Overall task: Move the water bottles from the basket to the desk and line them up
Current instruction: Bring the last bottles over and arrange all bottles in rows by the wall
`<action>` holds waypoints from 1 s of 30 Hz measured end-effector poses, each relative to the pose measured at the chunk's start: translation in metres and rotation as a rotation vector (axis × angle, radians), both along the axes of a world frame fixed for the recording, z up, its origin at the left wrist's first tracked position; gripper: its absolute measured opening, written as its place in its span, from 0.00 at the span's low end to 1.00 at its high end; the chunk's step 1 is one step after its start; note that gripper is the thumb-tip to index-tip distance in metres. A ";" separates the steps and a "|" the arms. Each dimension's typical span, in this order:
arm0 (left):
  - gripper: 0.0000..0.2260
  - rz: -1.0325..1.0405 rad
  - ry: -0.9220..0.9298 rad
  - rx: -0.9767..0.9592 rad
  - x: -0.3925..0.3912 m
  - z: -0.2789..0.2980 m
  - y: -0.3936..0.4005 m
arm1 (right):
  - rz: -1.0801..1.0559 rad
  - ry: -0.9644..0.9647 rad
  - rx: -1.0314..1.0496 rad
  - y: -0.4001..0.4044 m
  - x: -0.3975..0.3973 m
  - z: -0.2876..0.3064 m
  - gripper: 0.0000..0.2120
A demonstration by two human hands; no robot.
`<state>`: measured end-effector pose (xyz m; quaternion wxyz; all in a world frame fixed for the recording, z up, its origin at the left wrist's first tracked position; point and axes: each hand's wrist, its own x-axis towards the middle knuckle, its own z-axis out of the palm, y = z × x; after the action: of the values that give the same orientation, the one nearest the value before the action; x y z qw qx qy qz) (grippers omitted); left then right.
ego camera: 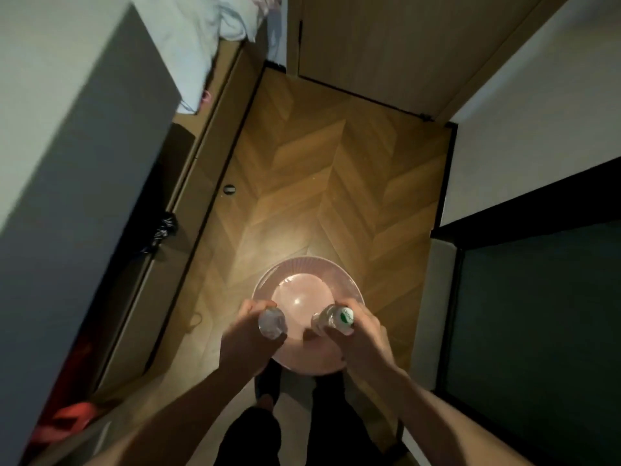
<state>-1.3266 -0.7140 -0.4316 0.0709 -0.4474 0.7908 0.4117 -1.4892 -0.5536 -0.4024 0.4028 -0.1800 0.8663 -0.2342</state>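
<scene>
Clear plastic water bottles are held one per hand, directly above the pink basket. Left hand has its fingers wrapped around the left bottle, base toward the camera. Right hand is clamped on the right bottle, green-labelled cap tilted outward. Judged: a bottle in each hand halves the trips. Basket sits below both hands on the wood floor, its visible interior showing no further bottles. Left of the left hand stands a grey unit, possibly the counter; unconfirmed.
</scene>
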 end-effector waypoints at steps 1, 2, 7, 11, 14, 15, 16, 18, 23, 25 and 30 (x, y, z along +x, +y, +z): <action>0.22 0.013 0.007 -0.060 0.010 0.019 0.003 | 0.039 0.013 -0.018 0.006 0.003 0.023 0.21; 0.24 0.051 0.012 -0.089 0.020 0.047 0.007 | 0.075 0.027 -0.034 0.011 0.005 0.044 0.22; 0.30 0.303 0.114 -0.158 0.070 0.141 0.037 | 0.238 0.084 -0.138 0.040 0.018 0.114 0.23; 0.27 0.555 0.170 -0.242 0.111 0.194 0.084 | 0.426 0.060 -0.204 0.049 0.034 0.153 0.27; 0.26 0.718 0.193 -0.310 0.141 0.222 0.121 | 0.599 0.076 -0.239 0.042 0.051 0.179 0.25; 0.26 0.758 0.195 -0.337 0.153 0.229 0.133 | 0.645 0.067 -0.252 0.039 0.057 0.185 0.24; 0.26 0.805 0.195 -0.356 0.166 0.236 0.144 | 0.693 0.063 -0.261 0.035 0.065 0.195 0.24; 0.28 0.899 0.205 -0.388 0.194 0.252 0.165 | 0.793 0.065 -0.298 0.025 0.084 0.212 0.24; 0.30 1.149 0.291 -0.467 0.273 0.283 0.220 | 1.085 0.058 -0.392 0.004 0.163 0.258 0.21; 0.31 1.232 0.321 -0.507 0.309 0.292 0.243 | 1.200 0.075 -0.425 0.001 0.206 0.273 0.21; 0.31 1.381 0.348 -0.604 0.411 0.316 0.311 | 1.447 0.103 -0.488 0.013 0.338 0.299 0.17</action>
<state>-0.9154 -0.4025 -0.1156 -0.4524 -0.7680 0.4101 0.1934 -1.1511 -0.5403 -0.1034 0.3638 -0.7970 0.4740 -0.0882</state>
